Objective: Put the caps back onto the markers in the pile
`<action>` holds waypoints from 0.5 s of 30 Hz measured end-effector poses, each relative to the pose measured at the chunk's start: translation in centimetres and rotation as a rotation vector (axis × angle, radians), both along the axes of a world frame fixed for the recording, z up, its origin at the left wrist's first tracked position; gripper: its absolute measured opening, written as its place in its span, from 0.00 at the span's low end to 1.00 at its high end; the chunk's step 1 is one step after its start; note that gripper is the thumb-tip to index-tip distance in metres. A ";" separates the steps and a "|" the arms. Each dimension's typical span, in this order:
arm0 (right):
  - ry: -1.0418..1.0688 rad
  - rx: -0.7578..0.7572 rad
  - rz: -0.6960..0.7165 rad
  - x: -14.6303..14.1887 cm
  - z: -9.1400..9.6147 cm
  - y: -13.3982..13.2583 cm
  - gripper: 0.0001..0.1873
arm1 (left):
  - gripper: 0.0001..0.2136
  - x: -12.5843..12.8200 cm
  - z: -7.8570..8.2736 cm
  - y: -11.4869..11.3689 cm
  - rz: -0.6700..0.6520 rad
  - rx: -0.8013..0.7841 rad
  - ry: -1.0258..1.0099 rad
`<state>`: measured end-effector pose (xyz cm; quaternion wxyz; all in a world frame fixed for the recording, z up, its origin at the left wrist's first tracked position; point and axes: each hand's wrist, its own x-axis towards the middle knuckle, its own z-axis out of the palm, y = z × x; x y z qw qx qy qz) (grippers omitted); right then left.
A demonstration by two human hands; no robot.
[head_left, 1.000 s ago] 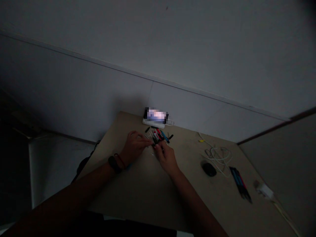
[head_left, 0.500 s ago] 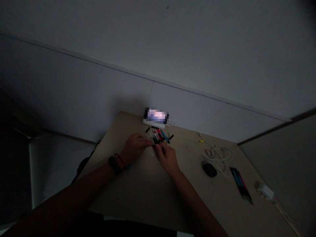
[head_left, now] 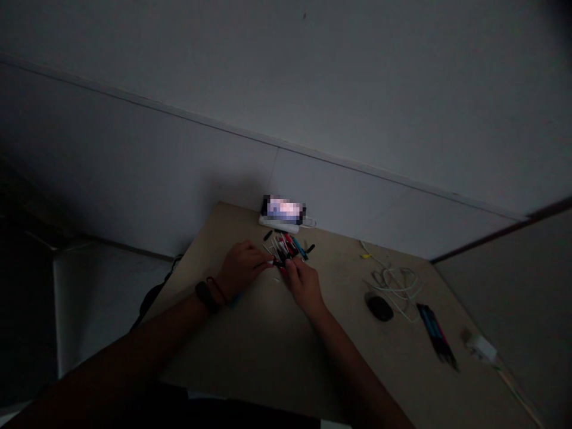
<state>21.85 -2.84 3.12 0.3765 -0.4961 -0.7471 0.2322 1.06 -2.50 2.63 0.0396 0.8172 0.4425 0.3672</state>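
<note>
My left hand (head_left: 245,265), with a dark band and a red cord at the wrist, has its fingertips pinched at the near edge of a pile of pen parts (head_left: 286,243). My right hand (head_left: 305,285) faces it, thumb and fingers closed. Between the fingertips lies a small dark pen part (head_left: 277,263) with a light end at the left; both hands appear to grip it, though dim light hides its exact shape. Slim white tubes and red, blue and black pieces make up the pile. Below the fingertips a tiny white piece (head_left: 276,280) rests on the table.
A lit phone (head_left: 283,210) leans on a white stand (head_left: 277,224) by the wall. Rightward on the table (head_left: 277,351) are a black mouse (head_left: 379,307), a coiled white cable (head_left: 397,281), a row of pens (head_left: 436,335) and a white plug (head_left: 481,348).
My right fingertips have shifted slightly, and more of the dark part with its light end shows between the hands. My left hand stays almost in place.
</note>
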 end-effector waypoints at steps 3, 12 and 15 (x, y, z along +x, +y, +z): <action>0.058 -0.028 0.000 -0.2 0.0 0.0 0.25 | 0.10 -0.1 0.2 -0.2 0.005 0.055 -0.047; 0.225 -0.175 -0.042 -0.9 -0.8 0.2 0.27 | 0.09 0.4 0.0 0.2 0.001 0.069 -0.054; 0.201 -0.120 -0.067 -1.0 -0.6 -0.2 0.26 | 0.08 0.6 -0.1 0.2 -0.005 0.066 -0.077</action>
